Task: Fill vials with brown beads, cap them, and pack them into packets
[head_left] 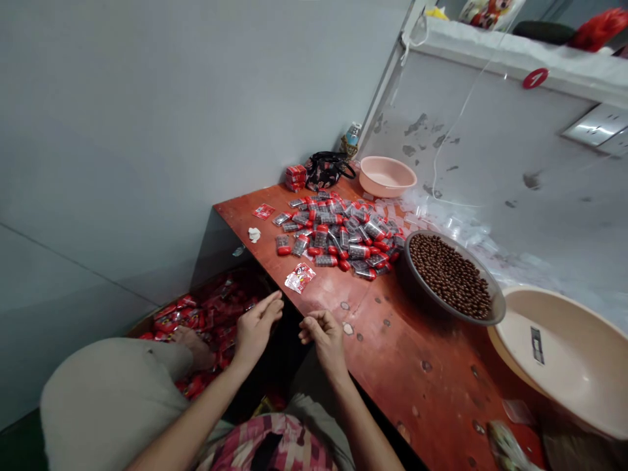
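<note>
My left hand (pixel 259 326) is over the gap at the table's near edge, its fingers stretched out toward the right, with nothing visible in it. Facing it, my right hand (pixel 324 335) has its fingers curled in against the thumb, and no object shows there. The two hands are apart. Just beyond them, a small stack of red and white printed cards (pixel 300 278) lies on the red table (pixel 392 340). Behind the cards spreads a pile of small clear containers with red ends and dark contents (pixel 338 229).
Right of the pile stands a grey bowl of brown balls (pixel 449 278), then a large beige basin (pixel 579 366). A pink basin (pixel 387 176), black bag (pixel 326 170) and red boxes (pixel 295 177) are at the back. Red packets (pixel 216 320) fill a box below left.
</note>
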### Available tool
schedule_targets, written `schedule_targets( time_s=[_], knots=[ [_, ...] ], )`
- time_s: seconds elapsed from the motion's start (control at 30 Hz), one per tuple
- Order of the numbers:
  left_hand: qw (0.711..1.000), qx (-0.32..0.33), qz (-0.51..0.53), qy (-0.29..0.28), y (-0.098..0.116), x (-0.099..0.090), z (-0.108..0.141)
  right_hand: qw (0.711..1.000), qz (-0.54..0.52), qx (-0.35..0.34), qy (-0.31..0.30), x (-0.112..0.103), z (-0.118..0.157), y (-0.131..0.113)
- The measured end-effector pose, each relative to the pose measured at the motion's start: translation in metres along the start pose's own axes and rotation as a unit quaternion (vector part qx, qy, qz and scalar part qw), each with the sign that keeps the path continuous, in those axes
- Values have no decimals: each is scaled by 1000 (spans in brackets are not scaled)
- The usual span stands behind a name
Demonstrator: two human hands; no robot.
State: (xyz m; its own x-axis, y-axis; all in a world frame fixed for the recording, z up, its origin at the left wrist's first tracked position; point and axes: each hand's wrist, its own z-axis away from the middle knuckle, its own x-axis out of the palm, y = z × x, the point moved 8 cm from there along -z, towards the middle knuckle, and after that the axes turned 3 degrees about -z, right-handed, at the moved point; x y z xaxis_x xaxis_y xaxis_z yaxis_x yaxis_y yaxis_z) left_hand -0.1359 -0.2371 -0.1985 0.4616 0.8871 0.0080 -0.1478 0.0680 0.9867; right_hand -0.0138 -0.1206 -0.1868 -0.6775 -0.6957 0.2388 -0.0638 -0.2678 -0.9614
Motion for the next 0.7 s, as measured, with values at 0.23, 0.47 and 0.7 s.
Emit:
schedule_targets(
  time_s=[0.23,0.47,0.7],
  knots=[
    [845,318,-428,-29,45,56,-47,999,44,-1,-27,4,3,0],
    [809,373,-454,16,37,58,-42,995,94,-28,-8,-6,-12,-12],
    [846,398,-354,20,46,56,-26,998,-8,-44,37,-4,-64,-28]
  ],
)
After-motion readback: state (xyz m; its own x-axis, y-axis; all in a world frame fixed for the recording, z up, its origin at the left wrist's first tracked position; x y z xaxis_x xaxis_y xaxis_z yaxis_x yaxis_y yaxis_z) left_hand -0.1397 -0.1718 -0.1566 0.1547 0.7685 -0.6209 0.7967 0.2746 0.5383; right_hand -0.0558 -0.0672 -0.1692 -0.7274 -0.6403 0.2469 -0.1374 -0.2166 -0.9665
